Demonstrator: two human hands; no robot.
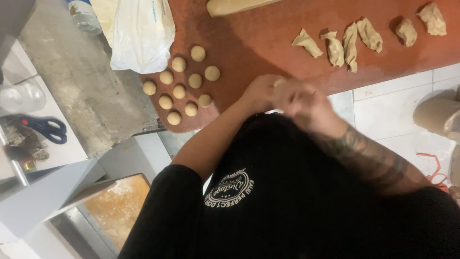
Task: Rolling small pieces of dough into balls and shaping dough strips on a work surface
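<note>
1. Left hand (261, 93) and right hand (304, 100) meet over the near edge of the reddish tabletop (268, 43), grips clamped together on a dough piece (280, 82).
2. Eleven dough balls (179, 91) cluster at the tabletop's near left corner.
3. Torn dough chunks (352, 43) line the right side.
4. White plastic bag (141, 33) lies at the left edge.

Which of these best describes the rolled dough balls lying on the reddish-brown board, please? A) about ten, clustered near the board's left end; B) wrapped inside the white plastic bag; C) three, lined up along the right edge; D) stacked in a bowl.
A: about ten round dough balls lie grouped at the left end of the reddish-brown board, beside the white plastic bag.
</note>
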